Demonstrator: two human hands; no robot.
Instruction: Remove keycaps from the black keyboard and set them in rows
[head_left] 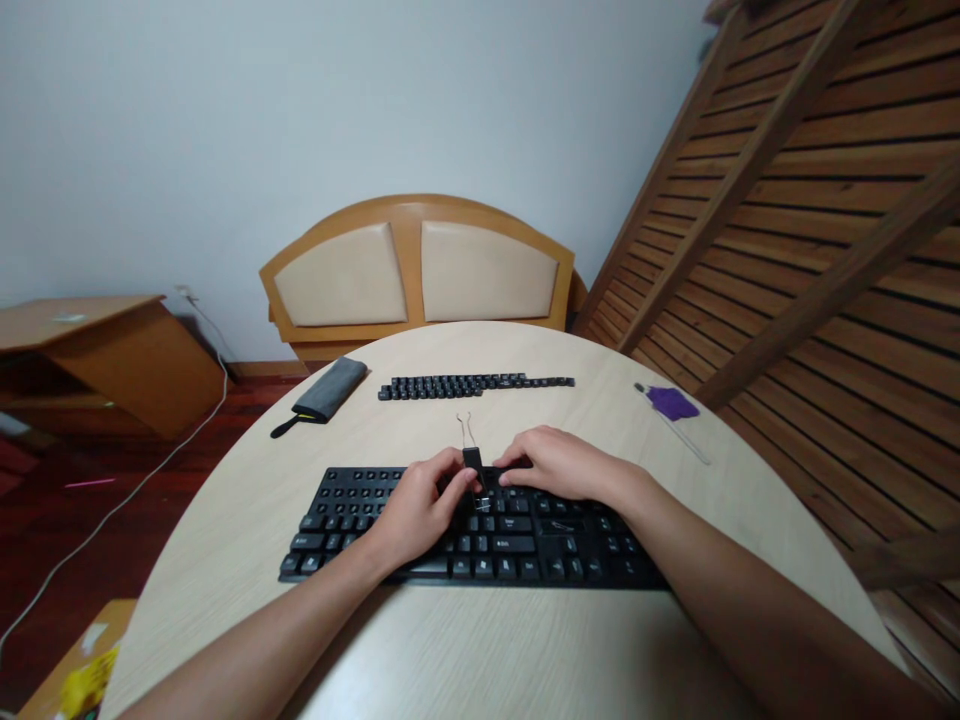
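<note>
A black keyboard (514, 545) lies on the table, with bare key switches showing in its upper left rows where keycaps are off. My left hand (424, 505) is closed around the black handle of a keycap puller (472, 460). One pair of the puller's wires points up and away; the other end reaches down to the keys near the keyboard's middle. Whether it grips a keycap, I cannot tell. Beside it, my right hand (559, 462) rests at the keyboard's far edge, thumb and forefinger apart, holding nothing visible. Removed keycaps (450, 386) stand in rows beyond the keyboard.
A grey pouch (334, 388) with a black loop lies at the table's left. On the right are a purple cloth (673, 403) and a thin brush (679, 430). The round table (420, 650) stands before a headboard (416, 262); a slatted wooden panel (810, 240) leans at right.
</note>
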